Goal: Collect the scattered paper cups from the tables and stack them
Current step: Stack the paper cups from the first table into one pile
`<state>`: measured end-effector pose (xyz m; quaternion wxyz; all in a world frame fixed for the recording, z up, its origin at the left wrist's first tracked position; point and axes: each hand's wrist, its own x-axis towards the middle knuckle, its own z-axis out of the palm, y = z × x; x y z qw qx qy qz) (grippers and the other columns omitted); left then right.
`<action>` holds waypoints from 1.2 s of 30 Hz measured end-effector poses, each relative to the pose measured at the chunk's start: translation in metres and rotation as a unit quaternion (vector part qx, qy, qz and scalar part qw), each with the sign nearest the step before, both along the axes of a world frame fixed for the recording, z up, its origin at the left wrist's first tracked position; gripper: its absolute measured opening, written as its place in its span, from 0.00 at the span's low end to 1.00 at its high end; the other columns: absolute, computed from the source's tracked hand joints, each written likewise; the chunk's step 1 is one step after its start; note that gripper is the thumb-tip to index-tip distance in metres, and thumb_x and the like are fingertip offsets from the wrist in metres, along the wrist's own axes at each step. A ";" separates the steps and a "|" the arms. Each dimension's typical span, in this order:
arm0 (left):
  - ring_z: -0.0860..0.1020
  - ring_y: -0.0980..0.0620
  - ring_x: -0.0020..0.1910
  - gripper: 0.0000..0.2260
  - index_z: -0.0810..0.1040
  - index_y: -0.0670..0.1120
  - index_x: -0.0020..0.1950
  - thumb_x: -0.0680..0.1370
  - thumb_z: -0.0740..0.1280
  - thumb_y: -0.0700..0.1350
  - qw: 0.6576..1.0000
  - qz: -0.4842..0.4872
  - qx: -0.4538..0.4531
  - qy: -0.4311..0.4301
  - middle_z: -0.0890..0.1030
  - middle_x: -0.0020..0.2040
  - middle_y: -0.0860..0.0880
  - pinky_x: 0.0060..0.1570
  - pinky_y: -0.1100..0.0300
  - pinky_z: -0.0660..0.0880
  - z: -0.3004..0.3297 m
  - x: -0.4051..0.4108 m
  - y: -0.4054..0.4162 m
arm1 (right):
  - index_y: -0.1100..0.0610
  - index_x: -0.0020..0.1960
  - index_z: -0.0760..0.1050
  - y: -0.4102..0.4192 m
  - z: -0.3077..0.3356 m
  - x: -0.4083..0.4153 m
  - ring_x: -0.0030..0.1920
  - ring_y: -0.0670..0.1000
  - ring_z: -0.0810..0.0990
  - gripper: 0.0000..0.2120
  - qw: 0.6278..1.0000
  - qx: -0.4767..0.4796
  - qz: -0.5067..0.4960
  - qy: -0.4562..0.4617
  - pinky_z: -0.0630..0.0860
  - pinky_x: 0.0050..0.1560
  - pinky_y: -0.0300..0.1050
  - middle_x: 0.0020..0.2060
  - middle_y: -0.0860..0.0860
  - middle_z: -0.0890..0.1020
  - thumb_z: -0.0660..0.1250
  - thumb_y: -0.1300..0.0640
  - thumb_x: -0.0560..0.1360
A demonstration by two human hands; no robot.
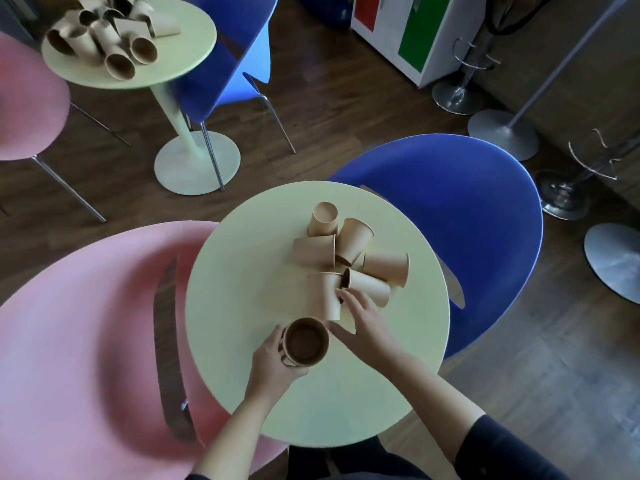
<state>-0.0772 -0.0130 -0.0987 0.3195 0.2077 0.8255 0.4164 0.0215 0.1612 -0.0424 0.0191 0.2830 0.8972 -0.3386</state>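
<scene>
While left hand grips upright cup, right hand — fingers spread — touches toppled cup

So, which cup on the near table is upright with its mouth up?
The cup in the left hand, at: its dark inside faces the camera. The loose ones lie tipped or upside down.

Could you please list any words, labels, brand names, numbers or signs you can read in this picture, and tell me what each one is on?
None can be read.
The paper cups on the near table are plain brown.
The white cabinet carries red and green panels, with no lettering visible.
The held cup in the left hand shows no print.
</scene>
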 end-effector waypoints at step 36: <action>0.81 0.55 0.42 0.30 0.74 0.48 0.53 0.56 0.84 0.46 0.997 0.069 -0.016 0.024 0.83 0.43 0.52 0.37 0.77 0.70 0.002 -0.057 0.012 | 0.53 0.71 0.64 0.009 -0.019 -0.072 0.64 0.53 0.71 0.21 0.975 0.133 0.144 -0.100 0.53 0.71 0.49 0.62 0.50 0.72 0.60 0.57 0.78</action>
